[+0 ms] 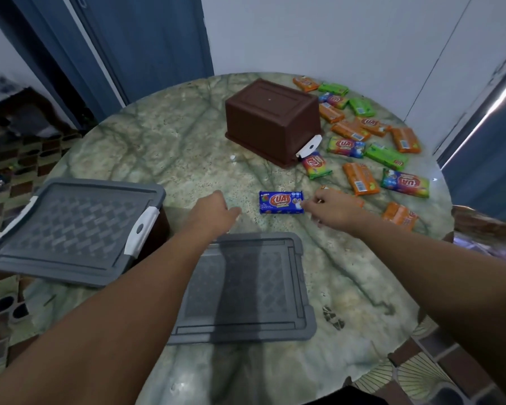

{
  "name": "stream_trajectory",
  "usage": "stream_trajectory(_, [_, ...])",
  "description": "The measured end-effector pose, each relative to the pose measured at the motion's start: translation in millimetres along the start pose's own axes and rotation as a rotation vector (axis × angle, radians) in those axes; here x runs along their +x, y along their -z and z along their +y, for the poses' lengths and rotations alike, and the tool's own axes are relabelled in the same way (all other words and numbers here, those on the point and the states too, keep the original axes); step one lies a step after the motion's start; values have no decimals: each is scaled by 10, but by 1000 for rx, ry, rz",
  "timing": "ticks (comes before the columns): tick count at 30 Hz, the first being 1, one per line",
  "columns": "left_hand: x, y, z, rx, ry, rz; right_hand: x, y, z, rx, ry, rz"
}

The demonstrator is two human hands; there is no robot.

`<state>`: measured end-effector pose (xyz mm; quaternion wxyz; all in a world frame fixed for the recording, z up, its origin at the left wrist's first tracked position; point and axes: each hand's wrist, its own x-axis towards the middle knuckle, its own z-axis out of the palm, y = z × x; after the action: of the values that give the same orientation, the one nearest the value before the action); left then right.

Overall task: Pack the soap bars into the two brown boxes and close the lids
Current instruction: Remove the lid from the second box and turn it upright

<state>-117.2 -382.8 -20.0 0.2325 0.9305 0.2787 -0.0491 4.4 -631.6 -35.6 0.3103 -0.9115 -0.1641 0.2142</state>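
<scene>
A blue soap bar lies flat in the middle of the round table. My right hand pinches its right end with the fingertips. My left hand hovers just left of the bar, fingers stretched toward it and holding nothing. One brown box stands upside down at the back of the table. The other brown box sits at the left edge, mostly hidden under a tilted grey lid with white latches. A second grey lid lies flat under my left forearm. Several orange, green and multicoloured soap bars are scattered at the right.
The table's marble top is bare at the back left. An orange bar lies close to my right wrist, near the table's right edge. Blue doors and a white wall stand behind; patterned floor tiles lie around.
</scene>
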Motion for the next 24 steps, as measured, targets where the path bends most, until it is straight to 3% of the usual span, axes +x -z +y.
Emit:
stream_trajectory(8, [410,-93,888,-275,-46,30,384,402,113,194,-25,106])
stream_trajectory(15, [910,-338,1417,-522,113,16,870,703,289,319,-60,82])
stream_trajectory(24, [1590,-579,1668,-512,280,-40,1486,833,333,808,-233,-30])
